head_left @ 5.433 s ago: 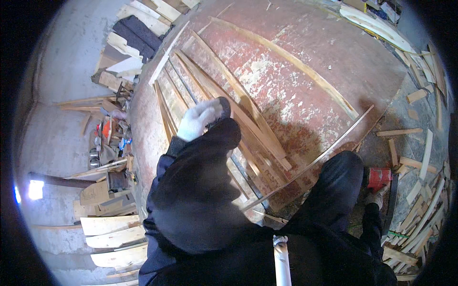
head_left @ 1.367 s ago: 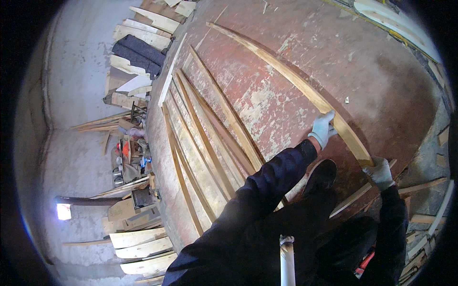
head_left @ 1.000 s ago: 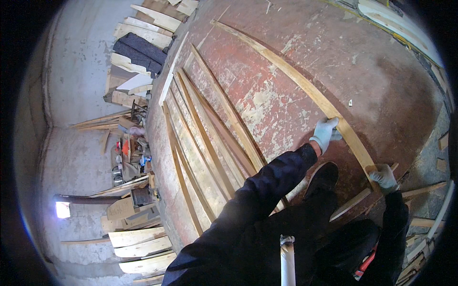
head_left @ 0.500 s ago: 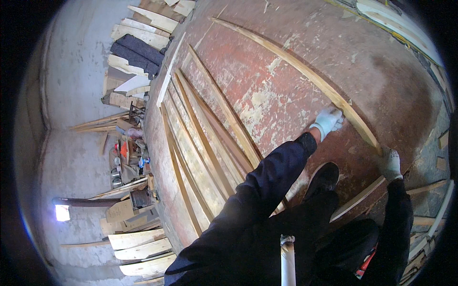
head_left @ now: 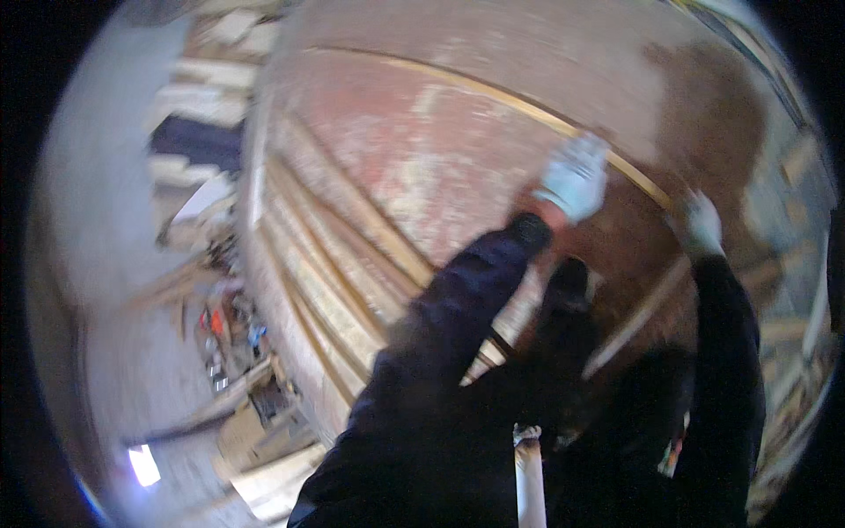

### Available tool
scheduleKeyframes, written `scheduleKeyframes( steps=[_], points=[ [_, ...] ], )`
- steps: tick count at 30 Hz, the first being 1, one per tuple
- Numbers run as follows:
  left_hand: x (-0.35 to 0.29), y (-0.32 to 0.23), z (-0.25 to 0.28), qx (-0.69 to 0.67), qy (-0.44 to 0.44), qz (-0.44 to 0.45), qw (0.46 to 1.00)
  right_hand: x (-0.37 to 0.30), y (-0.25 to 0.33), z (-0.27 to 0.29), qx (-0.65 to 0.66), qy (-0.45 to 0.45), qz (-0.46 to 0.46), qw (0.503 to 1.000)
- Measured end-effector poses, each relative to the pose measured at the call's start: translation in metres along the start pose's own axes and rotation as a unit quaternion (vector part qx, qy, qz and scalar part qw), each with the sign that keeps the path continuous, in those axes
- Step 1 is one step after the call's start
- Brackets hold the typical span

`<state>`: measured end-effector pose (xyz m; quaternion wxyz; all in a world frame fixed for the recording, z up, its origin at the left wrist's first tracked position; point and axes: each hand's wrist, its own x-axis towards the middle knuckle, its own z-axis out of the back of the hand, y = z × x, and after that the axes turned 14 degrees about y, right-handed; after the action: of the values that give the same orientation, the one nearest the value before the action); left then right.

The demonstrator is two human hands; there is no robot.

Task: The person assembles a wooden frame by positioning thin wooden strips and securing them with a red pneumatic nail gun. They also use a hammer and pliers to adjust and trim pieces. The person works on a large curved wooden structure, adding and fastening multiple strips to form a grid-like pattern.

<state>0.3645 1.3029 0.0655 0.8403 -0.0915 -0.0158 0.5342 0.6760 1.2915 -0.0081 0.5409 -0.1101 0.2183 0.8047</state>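
A long, thin wooden strip (head_left: 510, 99) runs from the far left to my right hand, above a worn red surface (head_left: 387, 141). My left hand (head_left: 574, 180), in a pale glove, reaches over the strip with its fingers closed around it, though motion blurs them. At the strip's near end, my right hand (head_left: 702, 225), also gloved, is closed on it. Several other strips (head_left: 356, 198) lie side by side on the red surface to the left of my left arm. Another pale strip (head_left: 638, 317) lies between my foot and my right forearm.
Wooden boards and offcuts (head_left: 207, 92) lie along the wall at the far left, with a dark folded cloth (head_left: 195, 143) among them. Mixed clutter (head_left: 231, 326) lies lower down. More scrap wood (head_left: 792, 414) is at the right. A cigarette (head_left: 530, 480) juts in at the bottom.
My left hand has come up and onto the strip, having been just beside it. My right hand stays at the strip's near end. The whole view has swung and is blurred.
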Motion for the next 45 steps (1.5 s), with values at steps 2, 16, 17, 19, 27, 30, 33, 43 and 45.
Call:
scheduleKeyframes(
  steps=[2, 16, 17, 19, 27, 30, 33, 43, 45],
  points=[
    [0.015, 0.002, -0.009, 0.005, 0.0, -0.075, 0.997, -0.012, 0.002, 0.013, -0.003, -0.046, 0.007, 0.999],
    [0.07, -0.041, -0.039, 0.045, 0.201, -0.156, 0.966, -0.361, -0.044, -0.052, 0.356, -0.154, -0.365, 0.847],
    [0.073, -0.043, -0.041, 0.043, 0.198, -0.164, 0.965, -0.383, -0.037, -0.068, 0.355, -0.147, -0.36, 0.85],
    [0.077, -0.046, -0.042, 0.039, 0.211, -0.176, 0.961, -0.417, -0.023, -0.095, 0.358, -0.106, -0.397, 0.839],
    [0.08, -0.046, -0.042, 0.02, 0.211, -0.185, 0.96, -0.44, -0.009, -0.152, 0.272, -0.072, -0.437, 0.854],
    [0.081, -0.046, -0.041, 0.027, 0.206, -0.196, 0.958, -0.435, -0.016, -0.161, 0.248, -0.062, -0.439, 0.861],
    [0.083, -0.046, -0.041, 0.034, 0.208, -0.192, 0.958, -0.43, -0.018, -0.167, 0.228, -0.049, -0.442, 0.866],
    [0.093, -0.047, -0.043, 0.033, 0.189, -0.197, 0.961, -0.411, -0.03, -0.18, 0.206, -0.006, -0.499, 0.842],
    [0.094, -0.049, -0.042, 0.032, 0.191, -0.196, 0.961, -0.412, -0.031, -0.178, 0.218, 0.0, -0.505, 0.835]
  ],
)
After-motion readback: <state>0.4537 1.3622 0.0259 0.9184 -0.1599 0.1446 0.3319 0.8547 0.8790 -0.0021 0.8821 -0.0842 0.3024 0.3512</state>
